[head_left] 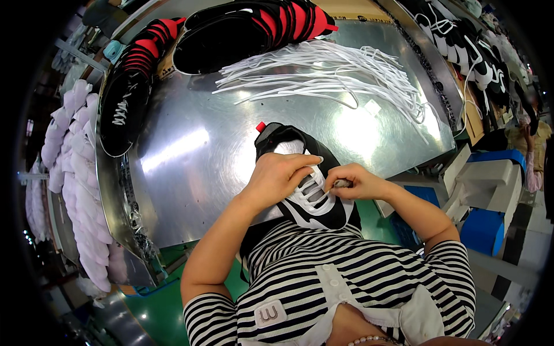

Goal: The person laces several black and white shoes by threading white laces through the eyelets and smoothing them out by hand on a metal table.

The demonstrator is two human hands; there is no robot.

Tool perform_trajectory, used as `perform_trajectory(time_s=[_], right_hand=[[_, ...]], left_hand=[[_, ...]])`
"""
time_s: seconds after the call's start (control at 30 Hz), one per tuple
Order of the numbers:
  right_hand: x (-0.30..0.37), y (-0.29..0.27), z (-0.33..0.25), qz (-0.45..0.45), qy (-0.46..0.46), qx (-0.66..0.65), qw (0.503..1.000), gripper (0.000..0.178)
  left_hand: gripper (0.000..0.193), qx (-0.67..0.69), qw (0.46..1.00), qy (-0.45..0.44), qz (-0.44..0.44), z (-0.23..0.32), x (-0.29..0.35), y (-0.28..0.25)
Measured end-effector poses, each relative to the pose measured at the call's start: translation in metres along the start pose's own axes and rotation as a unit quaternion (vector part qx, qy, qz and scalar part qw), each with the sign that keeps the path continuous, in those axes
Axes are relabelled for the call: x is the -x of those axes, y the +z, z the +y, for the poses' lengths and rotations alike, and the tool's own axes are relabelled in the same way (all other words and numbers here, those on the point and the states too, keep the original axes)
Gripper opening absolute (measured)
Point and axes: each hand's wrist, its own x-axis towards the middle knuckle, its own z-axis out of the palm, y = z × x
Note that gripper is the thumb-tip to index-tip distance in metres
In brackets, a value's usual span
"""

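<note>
The shoe I'm watching is black and white, a red tab at its eleven o'clock. The bench gleams silver. From that shoe, the laces at twelve are plain white, the other shoes at eleven black banded with red, the person's top at six dark-and-white striped.
</note>
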Motion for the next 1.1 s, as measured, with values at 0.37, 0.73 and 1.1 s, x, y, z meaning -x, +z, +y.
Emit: perform_trajectory(time_s=[0.37,0.73,1.1], right_hand=[[0.008,0.001,0.003,0.094,0.013,-0.236,0.967,0.008],[0.018,0.013,-0.004,0.360,0.029,-0.224,0.905,0.020],[0.010,0.032,-0.007,0.348,-0.021,-0.472,0.810,0.033]], left_hand=[[0.023,0.122,0.990,-0.071,-0.020,0.008,-0.012,-0.006],[0.022,0.110,0.993,-0.037,-0.009,0.017,-0.011,-0.008],[0.020,-0.123,0.984,0.031,0.122,0.055,0.016,0.008]])
